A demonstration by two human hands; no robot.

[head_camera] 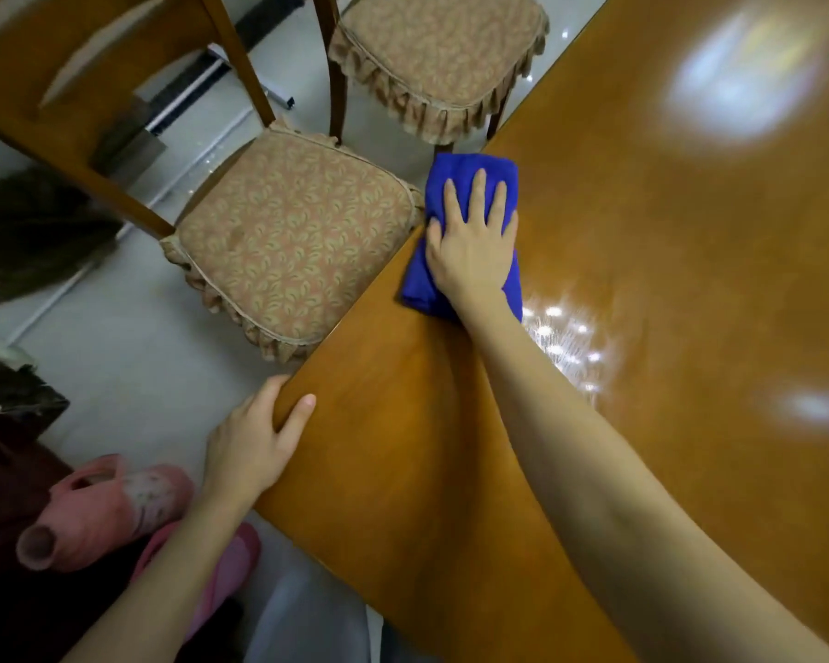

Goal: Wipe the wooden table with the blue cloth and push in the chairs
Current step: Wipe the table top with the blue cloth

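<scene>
the right hand [472, 241] presses flat, fingers spread straight, on the blue cloth [465, 169] at the edge of the wooden table [666, 289]. the left hand [250, 447] grips the table's near corner, thumb on top, fingers seemingly curled beneath. the near chair [293, 251] and far chair [431, 55] stand alongside, seats showing.

On the wooden table [666, 260], near its edge, lies a blue cloth [455, 165].

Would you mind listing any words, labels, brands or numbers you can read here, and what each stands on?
None: no word, label, brand or number is readable. The blue cloth under the right hand is plain, the wooden table shows only glare, the chair cushions carry a leaf pattern, and the pink slipper has faint specks, no letters.
</scene>
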